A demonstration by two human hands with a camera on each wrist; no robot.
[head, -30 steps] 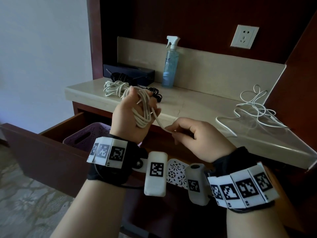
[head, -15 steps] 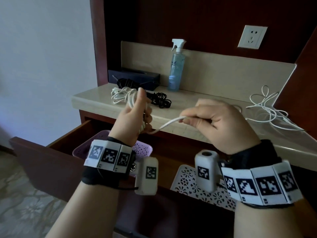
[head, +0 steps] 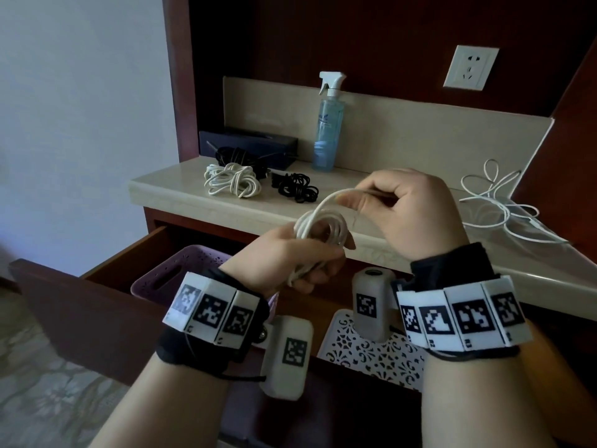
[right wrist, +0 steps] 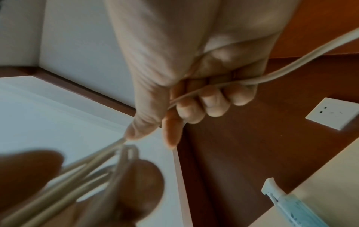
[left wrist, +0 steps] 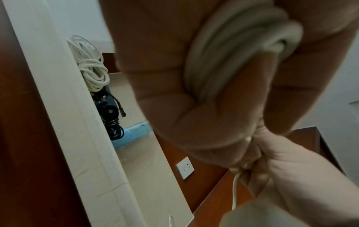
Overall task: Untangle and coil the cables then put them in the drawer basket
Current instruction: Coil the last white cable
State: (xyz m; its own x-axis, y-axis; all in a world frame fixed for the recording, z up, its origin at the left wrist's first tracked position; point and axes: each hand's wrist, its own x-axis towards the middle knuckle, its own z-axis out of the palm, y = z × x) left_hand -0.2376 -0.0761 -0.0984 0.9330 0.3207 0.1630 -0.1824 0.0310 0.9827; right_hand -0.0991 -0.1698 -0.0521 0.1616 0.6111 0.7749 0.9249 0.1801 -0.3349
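Observation:
My left hand (head: 300,260) grips a coil of white cable (head: 323,226) above the open drawer; the wrist view shows the loops of the white cable (left wrist: 229,50) wrapped through its curled fingers. Just above and to the right, my right hand (head: 403,208) pinches the free strand of the same cable (right wrist: 194,93) between thumb and fingers, the strand arching down to the coil. The rest of this white cable (head: 504,205) trails loose on the counter at the right. A purple basket (head: 174,273) and a white lattice basket (head: 371,354) sit in the drawer.
On the counter (head: 226,211) lie a coiled white cable (head: 231,181), a black coiled cable (head: 297,189), a black cable bundle (head: 239,156) by a dark box (head: 274,145), and a spray bottle (head: 328,124). A wall socket (head: 470,67) is at upper right.
My right hand has lifted the free strand up and over the coil. My left hand has dropped lower and turned, with the coil now lying sideways in it.

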